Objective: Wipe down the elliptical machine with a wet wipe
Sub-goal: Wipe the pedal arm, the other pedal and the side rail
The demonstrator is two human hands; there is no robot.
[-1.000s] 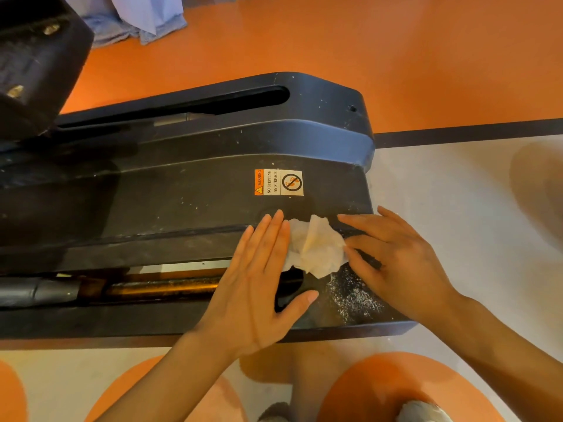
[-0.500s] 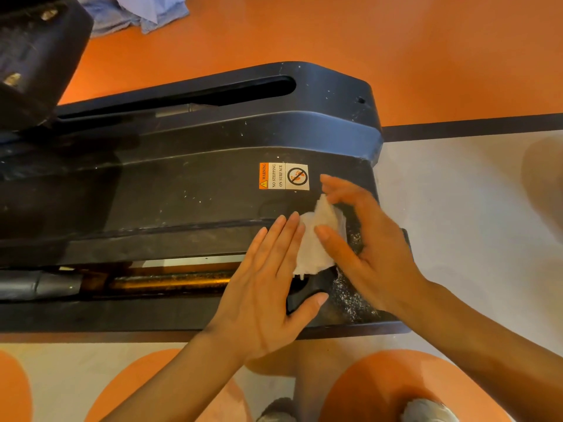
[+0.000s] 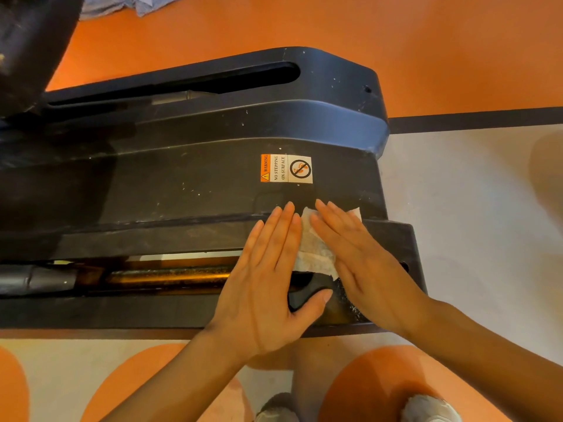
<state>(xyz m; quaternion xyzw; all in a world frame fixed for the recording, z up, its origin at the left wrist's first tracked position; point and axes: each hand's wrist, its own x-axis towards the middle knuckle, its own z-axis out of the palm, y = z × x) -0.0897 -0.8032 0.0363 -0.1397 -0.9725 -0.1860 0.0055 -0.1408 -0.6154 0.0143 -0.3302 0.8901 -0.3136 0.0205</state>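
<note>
Since half a second ago, our right hand (image 3: 370, 269) has dropped from pinching the wet wipe (image 3: 313, 248) to lying flat on it, fingers straight and close together. Our left hand (image 3: 268, 287) rests flat just beside it, fingers together, thumb spread, touching the wipe's left edge. We see the wipe pressed against the black elliptical machine (image 3: 182, 190) between both hands, just below the warning sticker (image 3: 286, 168), above the orange and pale floor (image 3: 457, 193).

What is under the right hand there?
A white wet wipe lies under the right hand, flat on the black machine cover. Its edges show beside the fingers; the part under the palm is hidden.
</note>
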